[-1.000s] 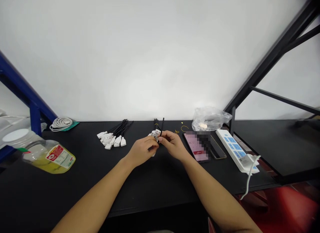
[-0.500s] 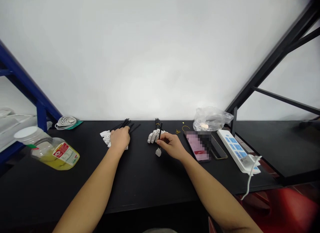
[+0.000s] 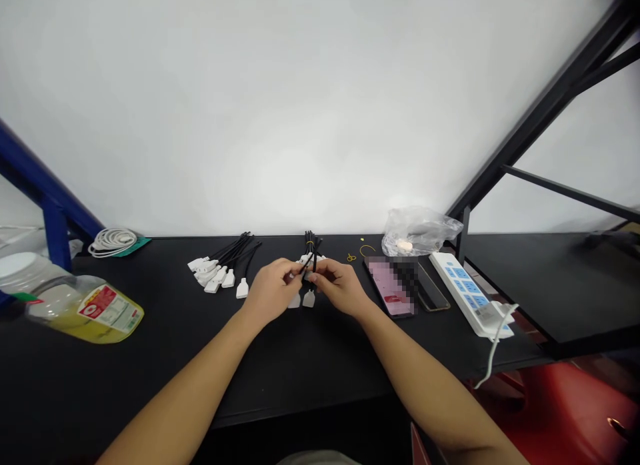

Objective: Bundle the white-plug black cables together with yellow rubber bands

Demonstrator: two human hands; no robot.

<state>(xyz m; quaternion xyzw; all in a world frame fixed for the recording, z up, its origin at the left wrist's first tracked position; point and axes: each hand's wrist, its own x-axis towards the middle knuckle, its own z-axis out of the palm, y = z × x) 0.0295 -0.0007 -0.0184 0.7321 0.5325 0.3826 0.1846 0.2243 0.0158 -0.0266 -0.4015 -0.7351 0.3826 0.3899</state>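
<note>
My left hand (image 3: 274,285) pinches a short black cable with a white connector end, at the middle of the table. Close beside it, my right hand (image 3: 340,285) is closed on another such cable, its white connector (image 3: 309,298) hanging below the fingers. The two cables cross near the fingertips. Just behind them lies a bundle of black cables (image 3: 310,238) tied with a yellow band, its white ends partly hidden by my hands. Left of my left hand, several loose cables with white connectors (image 3: 215,275) are spread in a pile, one connector (image 3: 243,289) lying a little apart.
A jar of yellow liquid (image 3: 107,312) and a coiled white cable (image 3: 114,241) are at the left. To the right are yellow bands (image 3: 351,257), two phones (image 3: 390,288) (image 3: 434,288), a clear plastic bag (image 3: 423,230) and a white power strip (image 3: 470,295). A wall rises behind the black table.
My left hand has moved right from the loose pile with a cable and now meets my right hand. The right hand still holds its cable. The view has shifted slightly.
</note>
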